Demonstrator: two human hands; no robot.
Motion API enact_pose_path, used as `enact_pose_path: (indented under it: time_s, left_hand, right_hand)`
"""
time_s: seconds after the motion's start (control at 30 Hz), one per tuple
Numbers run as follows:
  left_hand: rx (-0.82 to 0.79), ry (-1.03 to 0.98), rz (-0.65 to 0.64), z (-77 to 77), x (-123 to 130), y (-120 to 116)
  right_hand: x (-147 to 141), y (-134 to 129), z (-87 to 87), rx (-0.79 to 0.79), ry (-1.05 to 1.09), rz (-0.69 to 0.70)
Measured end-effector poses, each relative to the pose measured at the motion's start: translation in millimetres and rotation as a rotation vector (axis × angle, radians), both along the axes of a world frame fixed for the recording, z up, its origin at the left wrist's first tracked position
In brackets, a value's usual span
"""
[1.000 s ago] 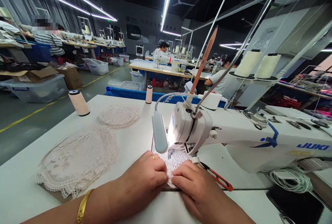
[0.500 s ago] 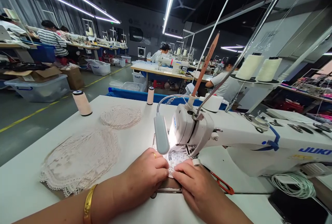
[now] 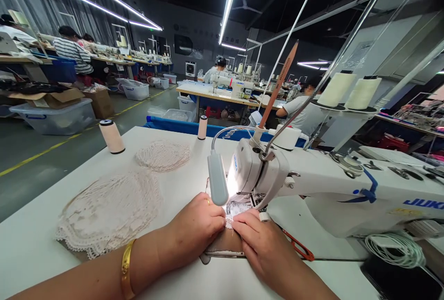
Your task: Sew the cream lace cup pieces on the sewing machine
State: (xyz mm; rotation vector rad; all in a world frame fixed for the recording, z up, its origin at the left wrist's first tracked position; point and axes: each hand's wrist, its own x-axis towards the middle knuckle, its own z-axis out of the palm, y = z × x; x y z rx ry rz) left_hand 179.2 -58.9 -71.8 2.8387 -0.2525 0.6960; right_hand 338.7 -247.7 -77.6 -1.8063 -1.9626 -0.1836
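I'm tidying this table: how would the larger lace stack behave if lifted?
The larger lace stack is probably floppy, since its scalloped border ripples. Its layers may slide apart: their edges lie unevenly. It could be light for its size, as the lace looks thin.

Most of the white lace [image 3: 229,223] at lower centre is hidden under the left hand [image 3: 197,226], the right hand [image 3: 267,242] and the sewing machine [image 3: 322,175] — whether the hands pinch or only press it cannot be told. The right hand also covers one end of the red tool [image 3: 309,256]. The machine runs out past the right edge; the black object [image 3: 398,282] at lower right is cut by the bottom edge and partly under the coiled cable [image 3: 395,247]. Lettering [image 3: 215,39] at upper centre — too blurred to read.
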Motion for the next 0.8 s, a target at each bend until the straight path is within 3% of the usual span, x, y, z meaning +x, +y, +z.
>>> enact_pose_path:
  time_s: [0.3,0.5,0.7,0.8]
  left_hand:
    - [0.023,-0.037,0.070,9.7,9.9,0.6]
    - [-0.001,0.015,0.080,3.9,9.8,5.5]
    - [0.040,-0.015,0.288,5.3,4.4,6.1]
    - [0.000,0.023,0.255,16.6,-0.2,0.9]
  right_hand:
    - [4.2,3.5,-5.1,-0.042,-0.024,-0.092]
    - [5.5,4.7,-6.7,-0.036,-0.040,-0.108]
    - [4.7,3.3,-3.6,0.062,-0.036,-0.053]
    - [0.6,3.1,-0.6,0.130,-0.014,0.042]
